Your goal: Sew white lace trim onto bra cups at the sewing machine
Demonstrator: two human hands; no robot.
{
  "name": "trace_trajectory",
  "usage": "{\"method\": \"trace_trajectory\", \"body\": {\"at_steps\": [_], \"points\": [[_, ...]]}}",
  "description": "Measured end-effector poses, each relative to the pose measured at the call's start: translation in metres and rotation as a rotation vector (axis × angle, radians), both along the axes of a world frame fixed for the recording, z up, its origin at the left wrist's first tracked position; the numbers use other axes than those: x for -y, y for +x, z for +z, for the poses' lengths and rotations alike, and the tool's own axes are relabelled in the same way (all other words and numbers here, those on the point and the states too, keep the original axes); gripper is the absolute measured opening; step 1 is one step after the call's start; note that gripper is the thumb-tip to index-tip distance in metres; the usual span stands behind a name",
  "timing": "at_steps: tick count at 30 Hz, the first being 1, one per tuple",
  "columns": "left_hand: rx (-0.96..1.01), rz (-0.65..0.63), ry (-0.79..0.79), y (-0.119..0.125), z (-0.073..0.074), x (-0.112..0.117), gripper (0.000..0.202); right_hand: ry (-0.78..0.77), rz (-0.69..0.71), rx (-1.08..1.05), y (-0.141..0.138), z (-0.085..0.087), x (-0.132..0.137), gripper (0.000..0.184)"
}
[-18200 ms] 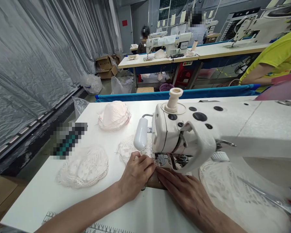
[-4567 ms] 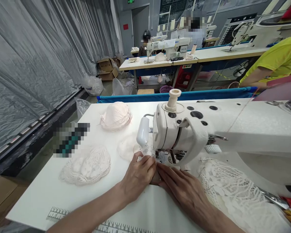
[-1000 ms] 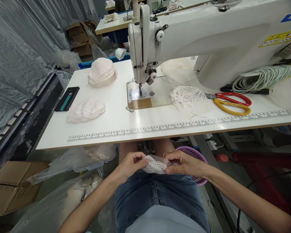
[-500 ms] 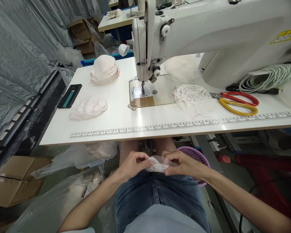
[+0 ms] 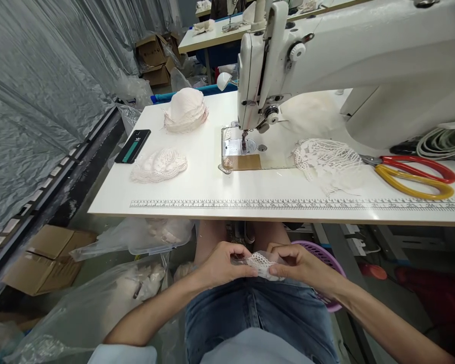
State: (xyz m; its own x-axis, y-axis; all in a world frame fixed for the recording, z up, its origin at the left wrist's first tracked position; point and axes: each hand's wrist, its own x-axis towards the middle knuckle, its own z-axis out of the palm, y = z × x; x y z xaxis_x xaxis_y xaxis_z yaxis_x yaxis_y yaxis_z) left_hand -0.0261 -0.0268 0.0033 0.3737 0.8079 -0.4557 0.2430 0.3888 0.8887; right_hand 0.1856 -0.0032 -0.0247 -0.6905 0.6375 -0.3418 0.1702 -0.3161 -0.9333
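Over my lap, a small piece of white lace fabric [image 5: 261,263] with a sheer part is stretched between my two hands. My left hand [image 5: 227,264] pinches its left end between thumb and fingers. At the other end, my right hand [image 5: 293,260] grips it the same way, thumb on top. Both hands are below the table's front edge. On the table lie a lace piece [image 5: 161,166] at the left, a stack of pale fabric cups [image 5: 186,108] behind it, and white lace with loose threads [image 5: 326,159] to the right of the needle.
A white sewing machine [image 5: 288,65] stands on the white table [image 5: 205,187], which has a printed ruler [image 5: 250,205] along its front. Scissors [image 5: 417,174] with red and yellow handles lie at the right, a phone [image 5: 133,146] at the left. A purple basket [image 5: 326,258] sits beneath.
The view has shifted, so the table and machine look moved or larger. My left hand has slid inward along the lace, covering more of its left end; both hands still hold it.
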Motion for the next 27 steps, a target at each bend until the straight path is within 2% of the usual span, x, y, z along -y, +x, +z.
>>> {"method": "trace_trajectory", "body": {"at_steps": [7, 12, 18, 23, 27], "points": [[0.001, 0.047, -0.003, -0.002, 0.002, 0.001, 0.017, -0.019, 0.027, -0.031, 0.001, 0.0, -0.001, 0.025], [-0.029, 0.011, 0.026, -0.002, 0.005, 0.0, 0.015, 0.023, 0.088, 0.008, -0.005, 0.001, -0.002, 0.027], [-0.062, 0.018, 0.067, -0.005, 0.004, 0.001, 0.013, 0.084, 0.08, 0.049, -0.014, 0.009, -0.004, 0.032], [-0.033, 0.052, 0.058, -0.002, 0.002, -0.002, 0.018, 0.152, 0.079, 0.09, -0.017, 0.013, -0.005, 0.035], [0.013, 0.075, -0.007, -0.006, 0.001, -0.004, 0.026, 0.156, 0.096, 0.098, -0.012, 0.013, -0.006, 0.03]]}}
